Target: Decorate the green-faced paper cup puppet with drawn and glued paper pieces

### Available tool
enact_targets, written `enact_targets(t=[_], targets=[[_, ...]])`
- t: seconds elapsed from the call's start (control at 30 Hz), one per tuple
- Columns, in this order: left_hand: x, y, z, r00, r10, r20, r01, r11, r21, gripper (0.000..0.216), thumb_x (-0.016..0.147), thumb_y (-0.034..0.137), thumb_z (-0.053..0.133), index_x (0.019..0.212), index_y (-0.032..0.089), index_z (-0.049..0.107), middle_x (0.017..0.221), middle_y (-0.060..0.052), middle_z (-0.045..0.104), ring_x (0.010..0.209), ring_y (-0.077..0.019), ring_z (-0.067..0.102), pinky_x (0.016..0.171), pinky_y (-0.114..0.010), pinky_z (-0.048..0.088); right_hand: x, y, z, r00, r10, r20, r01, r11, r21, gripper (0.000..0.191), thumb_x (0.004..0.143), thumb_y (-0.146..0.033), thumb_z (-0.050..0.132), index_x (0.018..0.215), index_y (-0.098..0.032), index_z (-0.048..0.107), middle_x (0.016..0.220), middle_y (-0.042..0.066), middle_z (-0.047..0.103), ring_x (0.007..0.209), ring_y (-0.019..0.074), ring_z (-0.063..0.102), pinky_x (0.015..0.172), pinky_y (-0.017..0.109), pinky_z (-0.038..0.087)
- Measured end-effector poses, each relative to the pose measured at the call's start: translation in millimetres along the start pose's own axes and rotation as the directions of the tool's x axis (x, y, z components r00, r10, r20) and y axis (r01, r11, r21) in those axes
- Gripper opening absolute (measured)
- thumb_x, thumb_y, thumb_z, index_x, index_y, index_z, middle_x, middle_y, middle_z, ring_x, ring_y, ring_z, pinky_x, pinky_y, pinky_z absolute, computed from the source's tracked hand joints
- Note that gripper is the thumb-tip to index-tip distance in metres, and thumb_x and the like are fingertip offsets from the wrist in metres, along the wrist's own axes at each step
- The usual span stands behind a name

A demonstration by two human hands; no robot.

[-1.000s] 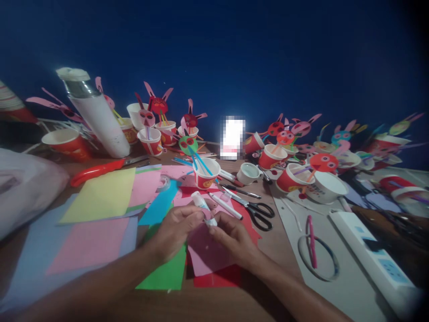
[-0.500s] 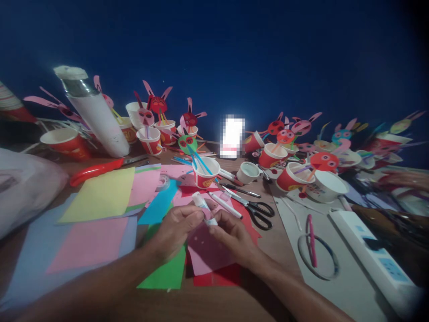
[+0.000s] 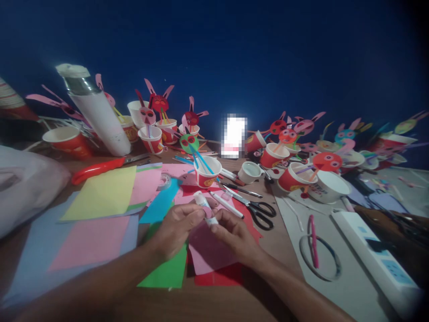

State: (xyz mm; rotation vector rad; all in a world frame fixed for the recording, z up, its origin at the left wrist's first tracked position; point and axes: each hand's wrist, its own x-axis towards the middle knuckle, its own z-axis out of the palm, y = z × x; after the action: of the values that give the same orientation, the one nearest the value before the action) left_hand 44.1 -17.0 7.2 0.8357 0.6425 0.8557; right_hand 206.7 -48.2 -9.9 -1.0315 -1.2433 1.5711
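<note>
My left hand (image 3: 177,228) and my right hand (image 3: 234,235) meet over a pink paper sheet (image 3: 208,250) near the table's front. Between them is a small white glue tube (image 3: 203,203), tilted up and to the left. The left fingers pinch a small pink paper piece (image 3: 208,214) against the tube's lower end. The right fingers close on that same lower end. Green paper (image 3: 167,268) and red paper (image 3: 219,278) lie under the pink sheet.
Black scissors (image 3: 259,210) and a white marker (image 3: 226,205) lie just beyond my hands. Yellow paper (image 3: 103,192), red-handled scissors (image 3: 100,168), a tall white bottle (image 3: 95,112), several red cups with paper faces (image 3: 206,172), and a white power strip (image 3: 372,259) surround them.
The view shifted slightly; my hands and the tube stay together. A person's hand seen at the far right half a second ago is gone.
</note>
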Motion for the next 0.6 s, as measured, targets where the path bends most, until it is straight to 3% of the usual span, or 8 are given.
enact_targets(t=[0.13, 0.3, 0.37, 0.5, 0.6], targets=[[0.8, -2.3, -1.8, 1.000, -0.006, -0.005, 0.006, 1.000, 0.023, 0.016, 0.075, 0.027, 0.064, 0.075, 0.012, 0.068, 0.064, -0.003, 0.061, 0.060, -0.0120, 0.052, 0.058, -0.024, 0.041, 0.4, 0.7, 1.3, 1.000, -0.003, -0.016, 0.004, 0.999, 0.045, 0.028, 0.074, -0.040, 0.065, 0.078, -0.018, 0.048, 0.070, -0.003, 0.053, 0.061, 0.0094, 0.046, 0.057, 0.022, 0.037], [1.2, -0.9, 0.2, 1.000, 0.009, 0.022, -0.009, 1.000, 0.008, 0.017, 0.074, 0.029, 0.065, 0.073, 0.013, 0.068, 0.061, -0.003, 0.061, 0.059, -0.0132, 0.054, 0.060, -0.026, 0.042, -0.9, -1.9, -3.0, 0.994, 0.049, 0.096, -0.046, 0.998, -0.032, 0.040, 0.087, -0.050, 0.041, 0.072, -0.015, 0.053, 0.065, -0.001, 0.050, 0.059, 0.0097, 0.045, 0.057, 0.023, 0.035], [0.9, -0.2, 1.3, 1.000, 0.000, 0.026, 0.000, 1.000, -0.005, 0.017, 0.074, 0.029, 0.064, 0.074, 0.013, 0.068, 0.063, -0.003, 0.061, 0.061, -0.0141, 0.055, 0.061, -0.026, 0.043, -0.8, -1.6, -2.1, 0.992, 0.047, 0.116, -0.045, 0.999, -0.022, 0.036, 0.086, -0.047, 0.045, 0.072, -0.015, 0.053, 0.066, 0.000, 0.052, 0.060, 0.0097, 0.045, 0.057, 0.023, 0.035], [0.8, -1.0, 1.8, 1.000, -0.005, 0.001, 0.005, 1.000, 0.005, 0.019, 0.073, 0.030, 0.066, 0.069, 0.011, 0.067, 0.063, -0.003, 0.059, 0.058, -0.0117, 0.051, 0.055, -0.023, 0.041, 0.3, 2.3, 3.4, 0.999, -0.021, -0.028, 0.022, 1.000, 0.018, 0.026, 0.074, -0.039, 0.065, 0.074, -0.018, 0.048, 0.070, -0.003, 0.053, 0.061, 0.0093, 0.046, 0.058, 0.022, 0.037], [1.3, -2.0, 1.2, 1.000, -0.014, -0.017, 0.015, 1.000, 0.011, 0.020, 0.073, 0.031, 0.066, 0.069, 0.011, 0.067, 0.064, -0.003, 0.060, 0.055, -0.0104, 0.050, 0.054, -0.023, 0.040, -0.2, 2.8, 4.0, 0.998, -0.029, -0.046, 0.030, 1.000, 0.006, 0.028, 0.072, -0.039, 0.067, 0.076, -0.019, 0.048, 0.070, -0.003, 0.054, 0.062, 0.0106, 0.048, 0.059, 0.023, 0.039]])
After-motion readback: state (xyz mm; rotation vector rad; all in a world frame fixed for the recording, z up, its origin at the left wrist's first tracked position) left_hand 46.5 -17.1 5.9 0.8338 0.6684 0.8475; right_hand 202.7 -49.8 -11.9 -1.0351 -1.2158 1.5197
